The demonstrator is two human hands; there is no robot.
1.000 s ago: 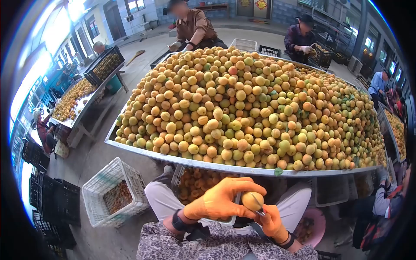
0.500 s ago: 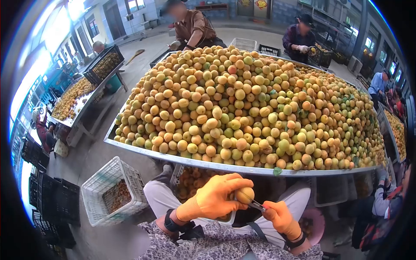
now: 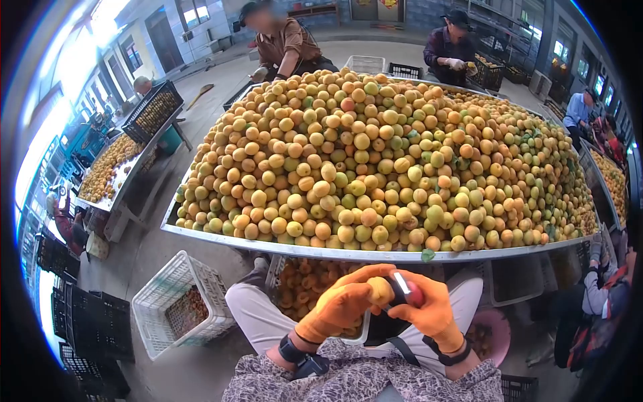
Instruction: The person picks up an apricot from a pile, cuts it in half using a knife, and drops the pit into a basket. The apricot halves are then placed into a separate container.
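Note:
My left hand [image 3: 339,309], in an orange glove, is closed around a yellow apricot [image 3: 380,292] just in front of my lap. My right hand [image 3: 432,309], gloved alike, grips a small metal tool with a red handle [image 3: 415,295]. The tool's shiny metal part [image 3: 401,282] is right against the apricot, and the two hands are close together. Beneath them, partly hidden, a crate of opened apricots [image 3: 305,285] sits under the table edge between my knees.
A metal-rimmed table [image 3: 321,252] heaped with apricots [image 3: 362,161] spans the view ahead. At left stands a white crate [image 3: 218,305] near stacked black crates [image 3: 100,328]. A pink basin [image 3: 499,338] is by my right knee. Two people [image 3: 291,43] work across the table.
My right hand has moved up and left toward my left hand, bringing the tool up beside the apricot. The view has shifted slightly.

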